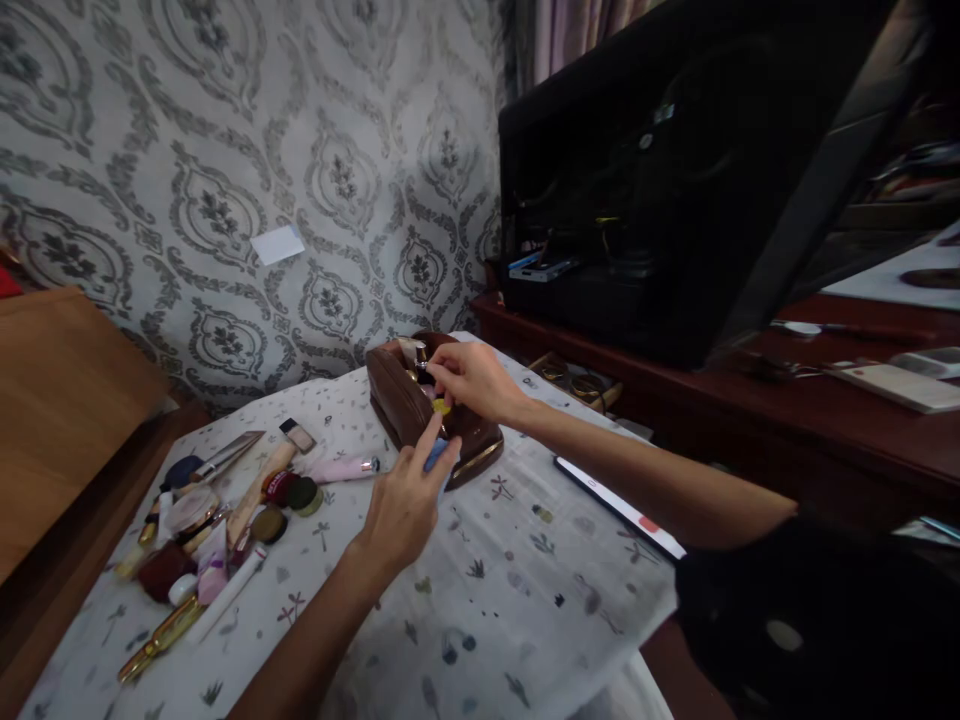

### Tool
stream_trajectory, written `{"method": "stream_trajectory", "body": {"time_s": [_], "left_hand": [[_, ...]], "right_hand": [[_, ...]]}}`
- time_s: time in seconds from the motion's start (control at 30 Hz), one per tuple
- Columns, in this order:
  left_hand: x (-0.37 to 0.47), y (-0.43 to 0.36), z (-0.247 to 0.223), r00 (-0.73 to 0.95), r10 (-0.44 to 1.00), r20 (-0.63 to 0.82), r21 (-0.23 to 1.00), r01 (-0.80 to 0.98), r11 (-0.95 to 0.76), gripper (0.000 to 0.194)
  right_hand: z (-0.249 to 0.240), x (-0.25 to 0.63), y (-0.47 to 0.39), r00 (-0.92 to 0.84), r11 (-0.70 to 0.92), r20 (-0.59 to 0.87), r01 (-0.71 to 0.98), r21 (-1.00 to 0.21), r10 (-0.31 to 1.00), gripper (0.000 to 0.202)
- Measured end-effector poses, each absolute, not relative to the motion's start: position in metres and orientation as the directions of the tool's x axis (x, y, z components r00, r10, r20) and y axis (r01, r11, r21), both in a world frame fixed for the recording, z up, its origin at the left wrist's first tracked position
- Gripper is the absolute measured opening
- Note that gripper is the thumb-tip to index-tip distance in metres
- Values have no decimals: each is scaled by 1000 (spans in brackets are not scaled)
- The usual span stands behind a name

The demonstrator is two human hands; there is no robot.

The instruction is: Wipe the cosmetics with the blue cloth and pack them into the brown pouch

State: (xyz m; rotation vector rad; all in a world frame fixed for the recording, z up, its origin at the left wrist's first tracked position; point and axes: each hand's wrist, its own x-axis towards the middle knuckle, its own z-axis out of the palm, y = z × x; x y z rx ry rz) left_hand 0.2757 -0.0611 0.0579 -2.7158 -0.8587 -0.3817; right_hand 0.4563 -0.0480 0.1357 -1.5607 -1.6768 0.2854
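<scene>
A brown cosmetic bag (397,397) stands unzipped on the cloth-covered table, with several small items inside. My right hand (476,382) reaches over its opening, fingertips pinched at a small silver-capped bottle (421,356). At the bag's near side is my left hand (405,505), its index finger reaching to a yellow item (441,407) in the opening. Between that finger and the thumb shows a small blue-and-white item (435,455), whose kind I cannot make out. My fingers hide part of the bag's contents.
Left on the patterned cloth (480,620) lies a pile of makeup, with a pink tube (341,469), a gold tube (159,640) and a compact (193,508). A lit phone (619,508) lies under my right forearm. A television (637,190) stands behind at right, a cardboard box (71,400) at left.
</scene>
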Motion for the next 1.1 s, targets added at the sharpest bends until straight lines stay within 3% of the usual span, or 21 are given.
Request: {"method": "stream_trajectory", "body": {"time_s": [0.07, 0.17, 0.27, 0.33, 0.43, 0.53, 0.63, 0.77, 0.93, 1.1], "left_hand": [[266, -61, 48, 797, 476, 373, -132, 553, -823, 70], [248, -61, 36, 805, 473, 358, -110, 540, -835, 56], [229, -60, 29, 767, 591, 248, -92, 626, -774, 45], [216, -57, 27, 717, 674, 178, -75, 693, -717, 42], [198, -50, 24, 627, 765, 150, -37, 776, -629, 39], [183, -42, 17, 551, 803, 227, 12, 823, -568, 33], [171, -36, 8, 489, 817, 307, 77, 842, -533, 29], [163, -35, 3, 475, 829, 296, 134, 838, -528, 41], [162, -37, 3, 491, 820, 293, 134, 828, -544, 35], [156, -31, -3, 426, 792, 438, 273, 776, -569, 27]], "right_hand": [[127, 446, -61, 32, 291, 438, 705, -647, 898, 21], [106, 428, -79, -175, 439, 484, 740, -510, 858, 22], [80, 411, -90, -406, 570, 430, 729, -381, 806, 27], [62, 399, -92, -462, 594, 387, 711, -376, 798, 30], [39, 380, -86, -439, 566, 364, 703, -431, 822, 27], [22, 361, -71, -338, 501, 388, 719, -481, 858, 24], [9, 342, -50, -164, 365, 380, 751, -551, 910, 39], [-7, 324, -20, -21, 225, 317, 749, -624, 948, 46], [-21, 319, -5, 16, 196, 297, 716, -670, 955, 38], [-18, 320, -12, 31, 241, 354, 678, -695, 935, 26]]}}
